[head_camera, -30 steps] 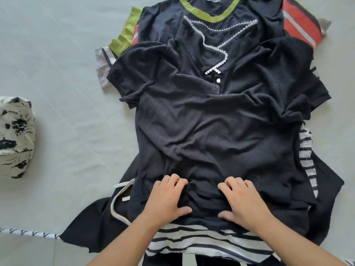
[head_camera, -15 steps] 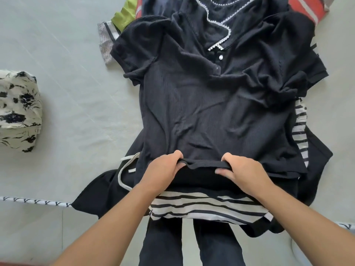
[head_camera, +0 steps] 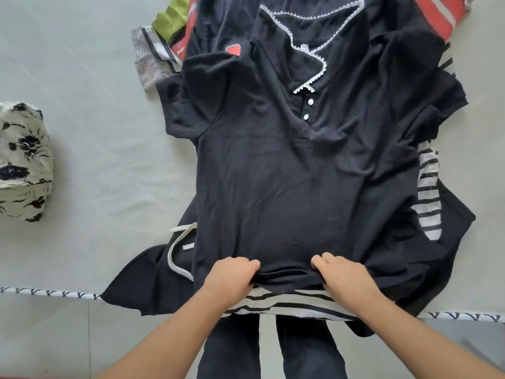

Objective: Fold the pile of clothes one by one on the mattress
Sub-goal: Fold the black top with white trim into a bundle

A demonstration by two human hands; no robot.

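My left hand (head_camera: 232, 277) and my right hand (head_camera: 345, 279) sit side by side at lower centre of the frame, each with fingers curled tightly into the bottom hem of a black ribbed polo shirt (head_camera: 276, 187). The left hand bunches the hem left of centre; the right hand bunches it right of centre, with a short span of gathered hem between them.

The shirt lies face up on top of the pile of clothes (head_camera: 410, 255), its collar toward the top of the frame. The collar carries a white scalloped trim (head_camera: 311, 87), and two white buttons (head_camera: 308, 108) show on the placket just below it. The left sleeve of the picture spreads out at centre left; the opposite shoulder is rumpled into folds at upper right.

Beneath the hem, a black-and-white striped garment (head_camera: 287, 305) shows at lower centre and again along the right edge of the pile. A black garment with a white drawstring (head_camera: 175, 258) protrudes at lower left. At the top of the frame, a lime-green piece (head_camera: 169, 19) lies at upper left and a red striped piece (head_camera: 437, 15) at upper right.

The whole pile rests on a pale grey-green mattress (head_camera: 95, 132), whose patterned piping (head_camera: 49, 292) crosses the lower part of the frame. A folded cream cloth with black floral print (head_camera: 21, 162) lies apart at far left on the mattress.

My legs in dark trousers (head_camera: 273, 348) show at bottom centre.
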